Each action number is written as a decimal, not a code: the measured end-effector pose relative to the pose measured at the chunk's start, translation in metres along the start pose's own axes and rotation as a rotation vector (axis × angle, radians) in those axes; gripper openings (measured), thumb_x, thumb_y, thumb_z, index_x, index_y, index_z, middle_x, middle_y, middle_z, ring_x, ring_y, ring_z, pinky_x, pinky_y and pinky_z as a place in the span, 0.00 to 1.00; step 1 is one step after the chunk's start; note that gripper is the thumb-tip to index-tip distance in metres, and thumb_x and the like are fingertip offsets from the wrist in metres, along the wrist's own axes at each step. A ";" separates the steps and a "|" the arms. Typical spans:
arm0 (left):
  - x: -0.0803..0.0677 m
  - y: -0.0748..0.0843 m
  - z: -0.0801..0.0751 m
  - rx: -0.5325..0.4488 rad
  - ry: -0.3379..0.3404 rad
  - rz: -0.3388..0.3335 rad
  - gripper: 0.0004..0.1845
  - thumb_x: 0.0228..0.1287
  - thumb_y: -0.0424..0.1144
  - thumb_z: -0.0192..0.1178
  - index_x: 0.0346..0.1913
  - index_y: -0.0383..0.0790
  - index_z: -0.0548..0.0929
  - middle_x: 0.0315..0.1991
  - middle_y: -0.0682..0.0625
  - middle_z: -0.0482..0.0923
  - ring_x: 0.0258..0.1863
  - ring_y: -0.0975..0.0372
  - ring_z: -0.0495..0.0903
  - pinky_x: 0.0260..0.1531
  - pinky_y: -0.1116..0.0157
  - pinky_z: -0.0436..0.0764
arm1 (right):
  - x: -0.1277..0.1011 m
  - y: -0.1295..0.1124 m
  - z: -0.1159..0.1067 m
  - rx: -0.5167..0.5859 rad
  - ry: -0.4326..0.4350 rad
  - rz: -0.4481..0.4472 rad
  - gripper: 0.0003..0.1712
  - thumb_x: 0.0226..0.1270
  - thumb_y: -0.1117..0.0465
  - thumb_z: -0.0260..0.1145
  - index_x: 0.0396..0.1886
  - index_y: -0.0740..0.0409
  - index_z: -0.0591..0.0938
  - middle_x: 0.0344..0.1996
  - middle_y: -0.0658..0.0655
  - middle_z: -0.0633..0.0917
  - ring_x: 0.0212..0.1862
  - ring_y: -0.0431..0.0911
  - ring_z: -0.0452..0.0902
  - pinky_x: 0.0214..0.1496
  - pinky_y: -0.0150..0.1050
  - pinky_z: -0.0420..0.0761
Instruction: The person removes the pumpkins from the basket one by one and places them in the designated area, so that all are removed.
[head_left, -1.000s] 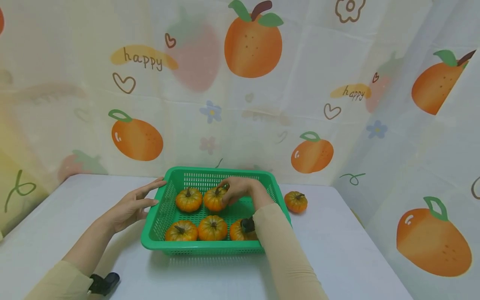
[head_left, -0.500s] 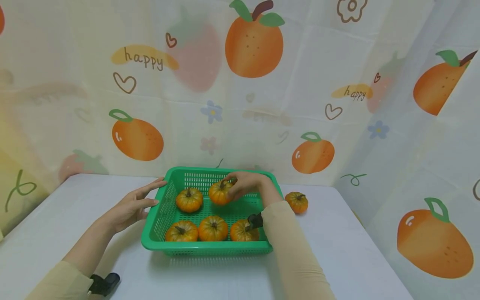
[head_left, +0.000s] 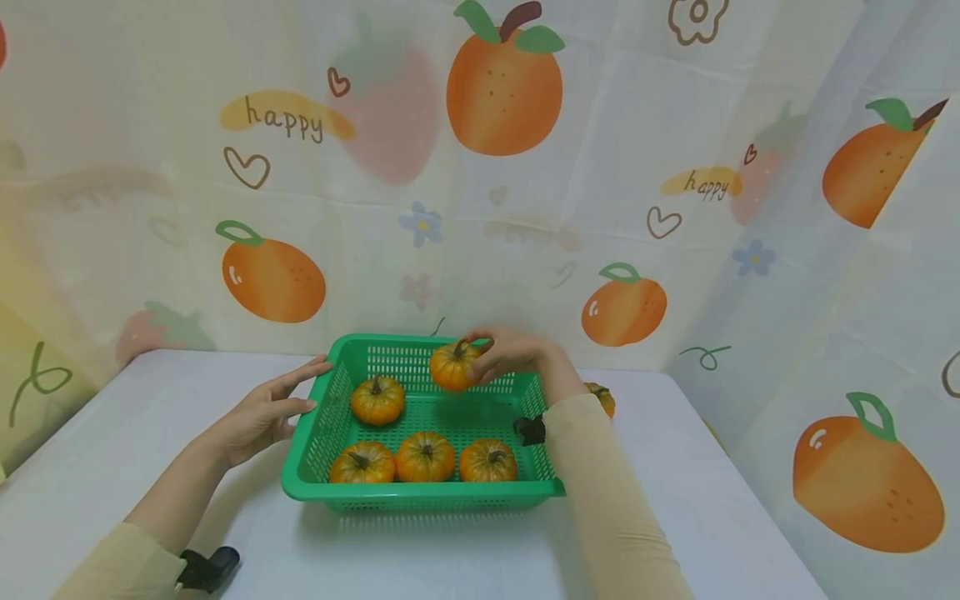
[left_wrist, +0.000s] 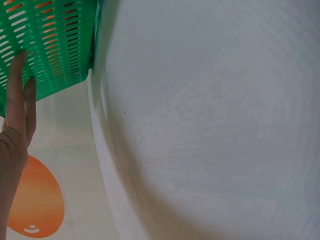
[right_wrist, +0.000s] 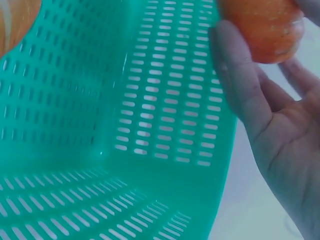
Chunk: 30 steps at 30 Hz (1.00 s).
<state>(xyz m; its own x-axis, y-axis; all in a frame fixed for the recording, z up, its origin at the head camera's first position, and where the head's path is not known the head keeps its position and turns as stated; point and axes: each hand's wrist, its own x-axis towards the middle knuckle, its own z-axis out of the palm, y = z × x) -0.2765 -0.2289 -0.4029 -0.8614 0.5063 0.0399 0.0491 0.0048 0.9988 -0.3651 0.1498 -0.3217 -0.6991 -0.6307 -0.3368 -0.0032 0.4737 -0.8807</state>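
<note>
In the head view, my right hand (head_left: pixel 512 354) grips a small orange pumpkin (head_left: pixel 451 367) above the back right part of a green plastic basket (head_left: pixel 420 491). The right wrist view shows the fingers around that pumpkin (right_wrist: pixel 267 32), over the basket's slotted wall. My left hand (head_left: pixel 255 418) touches the basket's left side with extended fingers, which lie on the outer wall (left_wrist: pixel 47 50) in the left wrist view. Inside the basket, one pumpkin (head_left: pixel 377 401) sits at the back left. Three more line the front: left (head_left: pixel 362 462), middle (head_left: pixel 425 457) and right (head_left: pixel 488 462).
Another pumpkin (head_left: pixel 602 398) stands on the white table (head_left: pixel 697 483) right of the basket, partly hidden by the right forearm. A fruit-print curtain (head_left: pixel 510 225) hangs behind the table. Black straps (head_left: pixel 210 568) with cameras are on both wrists.
My right hand has lifted the pumpkin from the basket's floor and carried it up and to the right. The left hand has stayed at the basket's left side.
</note>
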 end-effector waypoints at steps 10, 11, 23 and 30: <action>0.001 -0.001 -0.001 -0.011 -0.005 0.005 0.33 0.68 0.32 0.48 0.73 0.41 0.49 0.76 0.54 0.27 0.54 0.73 0.76 0.46 0.62 0.83 | -0.009 0.004 -0.011 0.113 -0.042 -0.102 0.32 0.61 0.71 0.59 0.64 0.51 0.63 0.56 0.63 0.70 0.48 0.49 0.76 0.57 0.49 0.79; 0.001 -0.001 -0.001 -0.011 -0.007 0.006 0.33 0.68 0.32 0.48 0.73 0.41 0.49 0.76 0.55 0.27 0.55 0.74 0.76 0.46 0.62 0.83 | -0.011 0.004 -0.012 0.126 -0.032 -0.105 0.32 0.61 0.71 0.59 0.64 0.51 0.63 0.56 0.63 0.70 0.49 0.49 0.76 0.57 0.50 0.78; 0.000 -0.003 -0.001 -0.014 -0.013 0.015 0.33 0.68 0.32 0.48 0.73 0.41 0.49 0.76 0.55 0.26 0.56 0.77 0.73 0.47 0.64 0.83 | -0.024 0.004 -0.025 0.174 0.061 -0.144 0.32 0.59 0.72 0.62 0.62 0.49 0.66 0.56 0.62 0.70 0.53 0.51 0.74 0.63 0.57 0.72; 0.000 -0.002 0.000 -0.020 -0.019 0.018 0.33 0.68 0.31 0.47 0.73 0.40 0.48 0.76 0.55 0.25 0.56 0.76 0.74 0.47 0.64 0.83 | -0.033 0.004 -0.034 0.171 0.088 -0.166 0.32 0.59 0.72 0.62 0.62 0.49 0.66 0.55 0.61 0.70 0.52 0.50 0.74 0.54 0.45 0.81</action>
<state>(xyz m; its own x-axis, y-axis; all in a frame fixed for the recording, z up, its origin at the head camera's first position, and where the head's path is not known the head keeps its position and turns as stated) -0.2764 -0.2295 -0.4051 -0.8508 0.5223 0.0572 0.0541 -0.0212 0.9983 -0.3668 0.1934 -0.3031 -0.7584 -0.6322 -0.1588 -0.0079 0.2526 -0.9675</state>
